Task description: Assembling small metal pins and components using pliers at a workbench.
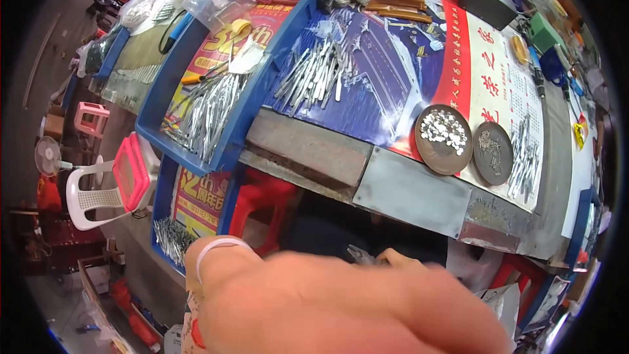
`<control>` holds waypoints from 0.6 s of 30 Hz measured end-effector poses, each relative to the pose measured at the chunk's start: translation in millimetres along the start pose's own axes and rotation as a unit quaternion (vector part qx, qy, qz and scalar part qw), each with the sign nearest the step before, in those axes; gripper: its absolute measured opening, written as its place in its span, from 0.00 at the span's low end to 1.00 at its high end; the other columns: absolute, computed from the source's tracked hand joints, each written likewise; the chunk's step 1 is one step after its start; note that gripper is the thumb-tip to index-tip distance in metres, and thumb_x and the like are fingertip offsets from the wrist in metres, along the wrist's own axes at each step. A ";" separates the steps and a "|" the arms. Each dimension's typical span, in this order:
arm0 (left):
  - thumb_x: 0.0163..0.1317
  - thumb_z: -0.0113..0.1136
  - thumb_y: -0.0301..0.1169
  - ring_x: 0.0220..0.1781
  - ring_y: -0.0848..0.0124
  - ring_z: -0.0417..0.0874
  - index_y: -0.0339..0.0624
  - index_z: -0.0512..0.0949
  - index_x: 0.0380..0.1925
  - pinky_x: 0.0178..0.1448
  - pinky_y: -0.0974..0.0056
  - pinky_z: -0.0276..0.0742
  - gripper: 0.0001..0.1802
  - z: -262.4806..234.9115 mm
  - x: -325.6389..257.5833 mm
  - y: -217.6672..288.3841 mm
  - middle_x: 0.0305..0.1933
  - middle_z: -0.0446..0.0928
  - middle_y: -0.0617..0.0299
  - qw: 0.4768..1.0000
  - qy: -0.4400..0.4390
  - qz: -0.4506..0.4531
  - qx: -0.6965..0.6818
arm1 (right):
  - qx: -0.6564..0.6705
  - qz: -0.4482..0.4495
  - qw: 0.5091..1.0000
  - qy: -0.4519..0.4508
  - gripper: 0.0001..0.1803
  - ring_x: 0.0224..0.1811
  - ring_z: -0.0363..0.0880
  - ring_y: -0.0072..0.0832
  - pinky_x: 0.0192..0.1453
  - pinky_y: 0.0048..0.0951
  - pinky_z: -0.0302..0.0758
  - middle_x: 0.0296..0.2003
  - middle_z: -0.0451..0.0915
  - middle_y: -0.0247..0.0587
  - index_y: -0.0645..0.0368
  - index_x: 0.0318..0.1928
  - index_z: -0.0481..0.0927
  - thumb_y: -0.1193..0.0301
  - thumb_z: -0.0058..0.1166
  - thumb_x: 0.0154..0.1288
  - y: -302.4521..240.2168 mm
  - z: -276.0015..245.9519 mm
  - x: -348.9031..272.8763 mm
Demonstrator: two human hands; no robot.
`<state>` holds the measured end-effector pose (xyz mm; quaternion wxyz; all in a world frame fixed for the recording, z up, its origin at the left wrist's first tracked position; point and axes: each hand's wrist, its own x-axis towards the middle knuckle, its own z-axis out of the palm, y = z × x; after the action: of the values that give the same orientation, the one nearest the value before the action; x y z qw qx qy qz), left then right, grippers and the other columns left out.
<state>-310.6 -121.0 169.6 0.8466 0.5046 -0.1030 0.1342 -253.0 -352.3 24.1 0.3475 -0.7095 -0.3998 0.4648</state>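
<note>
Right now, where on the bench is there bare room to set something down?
The grey metal plate at the bench's front edge, below the round dish of small silver discs, is bare. The blue tray of metal strips and the loose strip pile are crowded.

The big blurred forearm (341, 301) fills the bottom and blocks the way there. On the bench, a bare grey metal plate (413, 190) at the front edge is open room. Behind it stand two round dark dishes (444, 154) side by side. A loose pile of silver metal strips (314, 75) lies further back. The blue plastic tray (232, 151) full of strips blocks the left side.
</note>
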 end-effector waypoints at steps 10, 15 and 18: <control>0.67 0.52 0.26 0.29 0.63 0.81 0.30 0.75 0.27 0.34 0.59 0.79 0.11 -34.2 -61.0 22.8 0.29 0.78 0.50 0.998 0.014 0.012 0.058 | 0.007 -0.081 0.996 0.022 0.17 0.28 0.77 0.46 0.33 0.37 0.76 0.47 0.74 0.55 0.68 0.28 0.79 0.63 0.65 0.56 12.8 0.3 9.9; 0.65 0.54 0.24 0.28 0.67 0.80 0.30 0.76 0.25 0.32 0.63 0.77 0.10 -45.9 -58.2 33.0 0.28 0.78 0.52 0.992 0.031 0.024 0.121 | 0.002 -0.114 0.993 0.003 0.18 0.30 0.77 0.46 0.34 0.37 0.77 0.45 0.74 0.55 0.69 0.26 0.78 0.64 0.65 0.56 7.1 -6.1 22.3; 0.64 0.55 0.23 0.27 0.69 0.80 0.30 0.76 0.24 0.31 0.66 0.75 0.10 -78.8 -70.5 60.7 0.28 0.78 0.53 0.992 0.009 -0.002 0.128 | 0.010 -0.120 0.993 0.021 0.18 0.30 0.77 0.45 0.34 0.37 0.76 0.46 0.73 0.56 0.69 0.27 0.78 0.63 0.65 0.56 15.1 -16.2 19.6</control>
<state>-394.1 -32.6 160.9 0.7763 0.6077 -0.0764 0.1495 -229.3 -343.4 8.8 0.4161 -0.6626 -0.4698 0.4088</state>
